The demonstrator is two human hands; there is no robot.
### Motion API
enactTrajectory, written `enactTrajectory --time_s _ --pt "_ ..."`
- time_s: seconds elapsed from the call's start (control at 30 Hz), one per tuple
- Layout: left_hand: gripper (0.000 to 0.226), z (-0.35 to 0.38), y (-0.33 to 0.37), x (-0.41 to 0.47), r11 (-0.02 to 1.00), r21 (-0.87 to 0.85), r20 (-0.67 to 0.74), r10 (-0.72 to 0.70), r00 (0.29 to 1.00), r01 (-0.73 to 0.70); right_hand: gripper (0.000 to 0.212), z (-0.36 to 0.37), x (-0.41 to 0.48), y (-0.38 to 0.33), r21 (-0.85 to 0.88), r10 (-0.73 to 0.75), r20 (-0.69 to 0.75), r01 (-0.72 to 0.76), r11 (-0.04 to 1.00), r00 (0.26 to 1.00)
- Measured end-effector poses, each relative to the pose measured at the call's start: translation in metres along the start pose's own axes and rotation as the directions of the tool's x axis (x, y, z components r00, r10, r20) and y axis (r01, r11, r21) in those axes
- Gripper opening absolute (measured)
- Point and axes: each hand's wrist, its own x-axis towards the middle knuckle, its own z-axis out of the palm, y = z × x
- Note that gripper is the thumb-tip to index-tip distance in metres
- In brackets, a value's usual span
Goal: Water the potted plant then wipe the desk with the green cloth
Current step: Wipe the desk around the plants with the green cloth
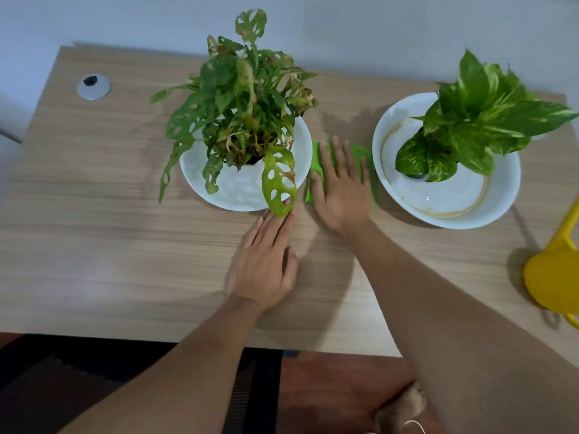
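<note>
- Right hand (pixel 340 186): lies flat, palm down, fingers spread, on the green cloth (pixel 316 166). The grip is not closed around the cloth; it presses it onto the worktop (pixel 94 198).
- Green cloth: sits on the worktop in the gap between the two white dishes, largely covered by the right hand.
- Left hand (pixel 266 264): rests flat and empty on the worktop just in front of the left dish (pixel 194 170), fingers extended, fingertips at a drooping leaf. It has hold of nothing.
- Holed-leaf plant (pixel 241 98): stands in the left dish, several leaves browned.
- Variegated plant (pixel 470 120): stands in the right dish (pixel 445 198), which shows a brown ring stain and a sheen that may be water.
- Yellow watering can (pixel 551 277): set aside at the right edge of the worktop, untouched by either hand.
- Judgement: watering appears finished, given the can is put down; which plant received water cannot be told.
- Judgement: wiping is in hand. Faint darker patches on the left of the worktop may be damp streaks; most of the surface remains to be covered.
</note>
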Motion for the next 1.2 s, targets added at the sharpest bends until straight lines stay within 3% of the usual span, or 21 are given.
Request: enactTrajectory --time_s 0.37,0.43,0.6,0.73,0.97,1.2 --pt "0.068 -0.020 -0.036 -0.034 0.996 -0.042 0.014 0.078 0.997 -0.078 0.072 0.011 -0.131 -0.021 -0.042 -0.024 0.011 0.024 0.999 1.000" --pt "0.066 -0.033 -0.070 -0.060 1.000 -0.010 0.015 0.028 0.999 -0.028 0.073 0.011 -0.125 -0.021 -0.052 -0.007 0.008 0.007 0.999 1.000" --pt "0.066 -0.074 -0.166 -0.100 0.955 0.051 -0.030 -0.291 0.956 0.292 0.073 0.011 -0.075 -0.027 -0.043 0.106 0.009 -0.105 0.994 0.994" --pt "0.068 -0.080 -0.180 -0.105 0.956 0.078 -0.070 -0.276 0.958 0.281 0.074 0.010 -0.043 -0.028 -0.039 0.126 0.021 -0.125 0.991 0.992" --pt "0.071 -0.077 -0.184 -0.104 0.957 0.071 -0.111 -0.273 0.956 0.282 0.074 0.013 -0.057 -0.033 -0.064 0.098 0.036 -0.095 0.993 0.995" --pt "0.073 -0.078 -0.183 -0.105 0.954 0.080 -0.144 -0.275 0.951 0.288 0.074 0.029 -0.139 -0.064 -0.143 -0.076 0.033 0.080 0.987 0.997"
